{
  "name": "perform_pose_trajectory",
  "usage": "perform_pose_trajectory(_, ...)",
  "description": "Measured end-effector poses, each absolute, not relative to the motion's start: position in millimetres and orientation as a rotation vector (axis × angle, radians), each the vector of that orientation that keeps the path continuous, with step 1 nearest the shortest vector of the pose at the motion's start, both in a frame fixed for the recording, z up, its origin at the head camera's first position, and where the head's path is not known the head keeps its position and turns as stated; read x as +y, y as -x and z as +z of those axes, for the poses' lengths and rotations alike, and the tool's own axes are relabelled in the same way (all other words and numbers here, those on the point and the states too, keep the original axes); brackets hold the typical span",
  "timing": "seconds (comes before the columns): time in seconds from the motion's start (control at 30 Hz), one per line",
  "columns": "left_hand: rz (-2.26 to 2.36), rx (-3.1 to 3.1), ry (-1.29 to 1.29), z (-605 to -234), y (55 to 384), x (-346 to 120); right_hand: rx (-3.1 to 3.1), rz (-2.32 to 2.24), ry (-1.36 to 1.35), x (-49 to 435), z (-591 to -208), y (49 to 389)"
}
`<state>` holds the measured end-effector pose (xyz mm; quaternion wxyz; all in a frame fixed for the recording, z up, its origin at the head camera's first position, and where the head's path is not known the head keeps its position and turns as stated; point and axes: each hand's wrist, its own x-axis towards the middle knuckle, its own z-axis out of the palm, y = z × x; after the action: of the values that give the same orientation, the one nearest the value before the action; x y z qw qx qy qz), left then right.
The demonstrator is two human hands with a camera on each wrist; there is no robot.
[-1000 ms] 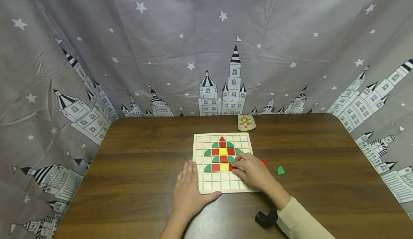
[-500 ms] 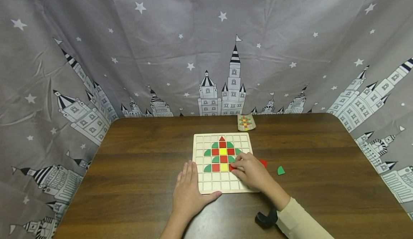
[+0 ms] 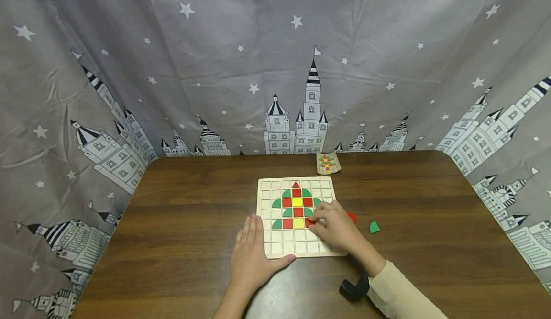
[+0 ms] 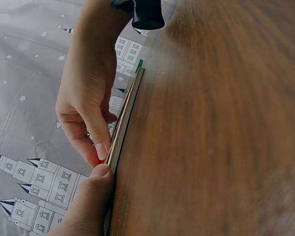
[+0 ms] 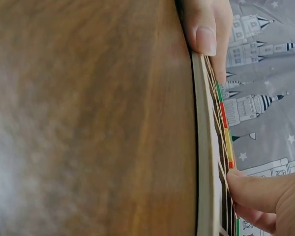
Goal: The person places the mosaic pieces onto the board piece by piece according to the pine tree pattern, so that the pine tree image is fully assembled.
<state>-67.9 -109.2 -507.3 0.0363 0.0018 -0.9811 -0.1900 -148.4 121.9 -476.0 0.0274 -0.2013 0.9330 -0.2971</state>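
Note:
A square wooden grid board (image 3: 280, 249) lies on the table, bearing a tree-like pattern of red, yellow and green tiles. My left hand (image 3: 251, 260) rests along its left edge, fingers straight, with the thumb stretched along the near edge. Over the board's right half, my right hand (image 3: 337, 228) pinches a red tile (image 3: 308, 223) between thumb and fingertips, beside a yellow tile (image 3: 299, 223) in the pattern's lowest row. Part of that red tile is hidden by the fingers. In the right wrist view, the right thumb (image 5: 248, 187) presses close against the tiles.
Right of the board lie a loose green quarter-round tile (image 3: 374, 227) and a red piece (image 3: 352, 217) partly behind the right hand. A small pattern card (image 3: 328, 164) lies beyond the board. A black device (image 3: 354, 290) sits at the right wrist. A grey curtain (image 3: 215, 70) hangs behind the table.
The right hand's fingers have bent a little more at the same red tile. The left hand and the board have stayed in place.

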Motion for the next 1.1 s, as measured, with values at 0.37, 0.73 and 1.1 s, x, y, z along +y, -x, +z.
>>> perform_pose_trajectory(0.37,-0.587,-3.005,-0.002,-509,69,-109,2.943,-0.781,0.69,124,-474,141)
perform_pose_trajectory(0.73,-0.604,-3.003,-0.009,-508,69,-109,3.021,-0.732,0.709,174,-464,131)
perform_pose_trajectory(1.1,-0.591,-2.994,-0.002,-507,68,-108,2.961,-0.648,0.68,257,-457,127)
